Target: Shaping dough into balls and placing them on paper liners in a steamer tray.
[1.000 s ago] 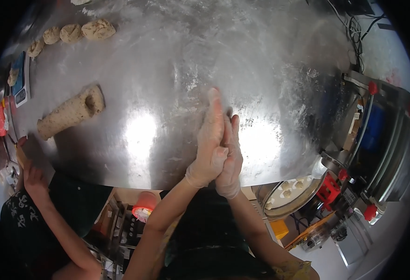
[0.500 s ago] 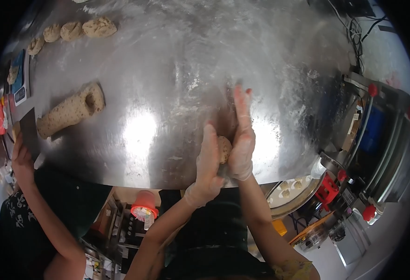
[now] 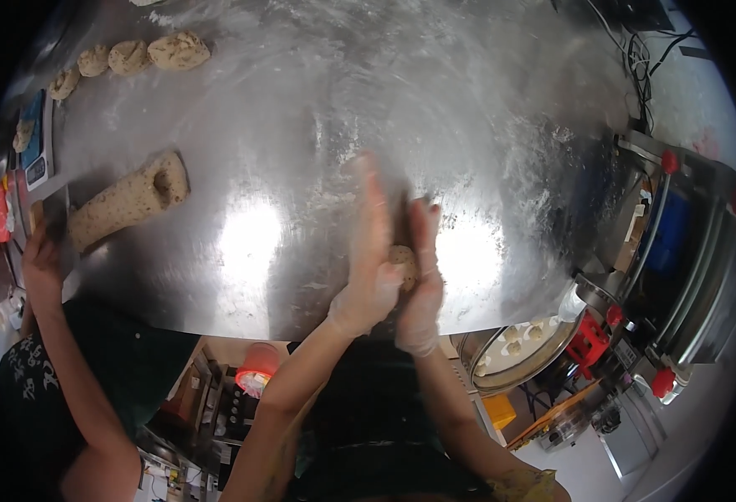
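Note:
Between my two gloved palms sits a speckled dough ball point(image 3: 403, 261), low over the steel table near its front edge. My left hand point(image 3: 371, 272) presses its left side, fingers stretched forward and somewhat blurred. Against the other side lies my right hand point(image 3: 422, 289), set a little nearer to me, its fingers also straight. Both hands wear clear thin gloves. The palms hide part of the ball, and I cannot tell whether its underside touches the table.
Left of me, a co-worker's hand point(image 3: 43, 259) grips a scraper beside a thick dough log point(image 3: 129, 201). Several dough pieces point(image 3: 129, 57) lie at the far left, above a scale point(image 3: 37, 151). A round tray point(image 3: 510, 368) with small dough pieces stands below the table's right front.
My left hand has slid forward and my right hand back toward me, with the ball still between them. The co-worker's scraper has turned nearly edge-on beside the log.

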